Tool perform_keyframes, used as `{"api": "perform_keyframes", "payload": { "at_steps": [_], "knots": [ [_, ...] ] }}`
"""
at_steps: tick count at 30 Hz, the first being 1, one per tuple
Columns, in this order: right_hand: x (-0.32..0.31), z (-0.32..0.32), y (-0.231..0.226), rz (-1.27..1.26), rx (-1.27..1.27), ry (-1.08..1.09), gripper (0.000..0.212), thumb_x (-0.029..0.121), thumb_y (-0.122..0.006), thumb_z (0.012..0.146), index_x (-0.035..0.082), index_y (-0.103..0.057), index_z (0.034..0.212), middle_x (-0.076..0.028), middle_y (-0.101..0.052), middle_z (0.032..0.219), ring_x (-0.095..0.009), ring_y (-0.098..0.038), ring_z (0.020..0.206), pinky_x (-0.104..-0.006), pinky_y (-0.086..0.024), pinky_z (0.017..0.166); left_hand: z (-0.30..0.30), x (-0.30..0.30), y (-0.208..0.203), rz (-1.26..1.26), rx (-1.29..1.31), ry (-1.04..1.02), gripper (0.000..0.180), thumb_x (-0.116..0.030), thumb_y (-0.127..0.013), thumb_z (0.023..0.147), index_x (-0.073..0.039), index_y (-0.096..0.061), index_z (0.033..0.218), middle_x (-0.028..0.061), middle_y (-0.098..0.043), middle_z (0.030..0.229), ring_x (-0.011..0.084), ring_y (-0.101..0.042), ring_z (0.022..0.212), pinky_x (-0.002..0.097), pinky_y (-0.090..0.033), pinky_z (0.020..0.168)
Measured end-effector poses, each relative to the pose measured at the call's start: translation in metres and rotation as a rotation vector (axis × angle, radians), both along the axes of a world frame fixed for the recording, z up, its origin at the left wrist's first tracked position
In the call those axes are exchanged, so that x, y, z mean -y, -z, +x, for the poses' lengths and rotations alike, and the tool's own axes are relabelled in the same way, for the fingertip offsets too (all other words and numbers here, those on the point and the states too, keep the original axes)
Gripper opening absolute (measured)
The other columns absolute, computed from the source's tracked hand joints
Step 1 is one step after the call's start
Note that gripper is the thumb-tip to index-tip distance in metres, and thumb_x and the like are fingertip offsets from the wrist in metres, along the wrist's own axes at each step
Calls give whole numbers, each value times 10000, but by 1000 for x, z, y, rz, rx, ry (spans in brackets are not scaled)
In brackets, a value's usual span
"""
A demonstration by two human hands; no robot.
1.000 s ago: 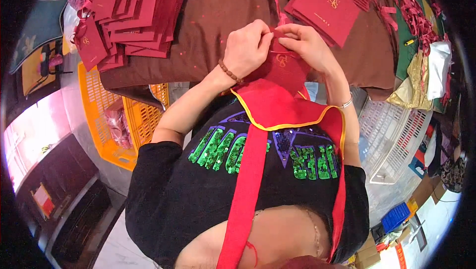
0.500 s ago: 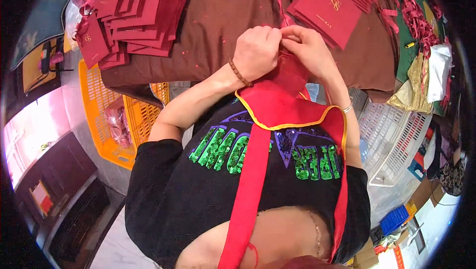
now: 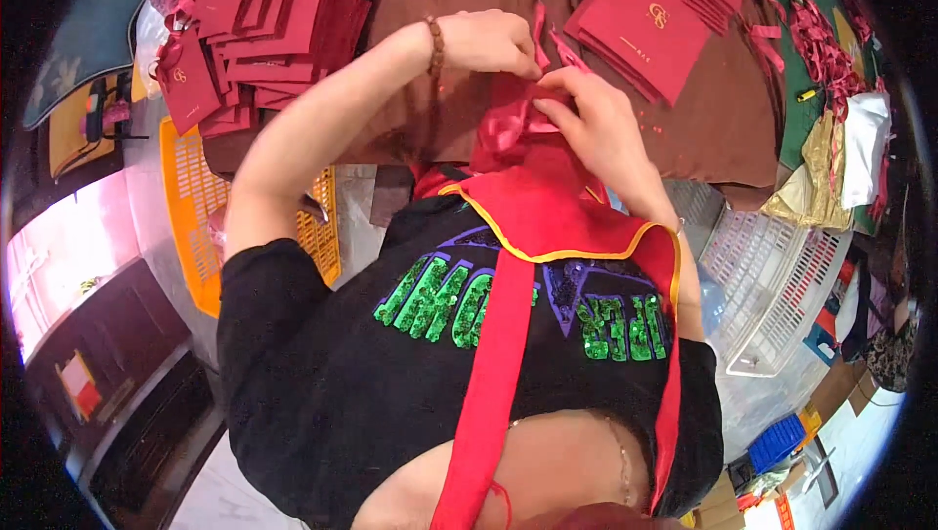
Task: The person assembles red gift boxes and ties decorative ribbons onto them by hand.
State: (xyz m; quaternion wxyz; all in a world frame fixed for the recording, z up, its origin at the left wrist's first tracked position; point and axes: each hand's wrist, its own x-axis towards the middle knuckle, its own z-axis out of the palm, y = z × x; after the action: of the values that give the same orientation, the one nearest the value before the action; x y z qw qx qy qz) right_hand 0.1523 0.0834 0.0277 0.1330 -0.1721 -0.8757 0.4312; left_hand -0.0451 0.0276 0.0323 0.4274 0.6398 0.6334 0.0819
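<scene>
My left hand is closed, its fingertips pinching a dark red ribbon near the table's front edge. To its right, my right hand is bent, thumb and forefinger drawn together on ribbon at the top of a dark red paper bag. A loose loop of shiny ribbon lies below the fingers. The bag itself is mostly hidden by my hands and merges with my red apron. Another ribbon end pokes out just beyond the right fingers.
Stacks of dark red bags lie at the table's left and right. A brown cloth covers the table. Loose ribbons hang at the far right. An orange crate and a white crate stand below.
My hands have parted; the left has moved up and left, its elbow swinging outward. The right has come slightly down and left. A ribbon loop now shows between hands and apron.
</scene>
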Motion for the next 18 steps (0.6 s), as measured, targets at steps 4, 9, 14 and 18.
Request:
{"api": "perform_keyframes", "payload": {
  "at_steps": [4,9,14,18],
  "knots": [
    [5,4,-8,102,-42,-49,158,81,-633,777,13,-579,909,-142,-612,813,-282,-612,758,-347,-477,663,-1,-13,-8,-143,94,265,357,-306,-561,746,39,-629,808,175,-558,817,278,-548,778,365,-423,719],
    [3,5,-3,-2,-38,8,171,99,-635,775,10,-584,913,-151,-617,819,-282,-616,763,-349,-477,667,6,-13,5,-106,49,127,303,-277,-545,773,16,-623,785,163,-570,890,273,-534,901,376,-408,785],
    [-9,5,6,22,-21,18,194,109,-638,774,5,-586,929,-157,-620,819,-279,-621,771,-344,-478,668,26,-1,3,49,-162,-129,221,-283,-554,790,-97,-656,851,61,-484,1226,275,-432,1138,472,-362,913],
    [-11,4,4,89,18,-9,193,97,-630,770,9,-593,938,-144,-628,821,-265,-621,757,-331,-474,661,33,3,19,154,-135,-296,218,-280,-554,789,-108,-667,859,62,-518,1180,270,-454,1121,481,-349,908]
  ]
}}
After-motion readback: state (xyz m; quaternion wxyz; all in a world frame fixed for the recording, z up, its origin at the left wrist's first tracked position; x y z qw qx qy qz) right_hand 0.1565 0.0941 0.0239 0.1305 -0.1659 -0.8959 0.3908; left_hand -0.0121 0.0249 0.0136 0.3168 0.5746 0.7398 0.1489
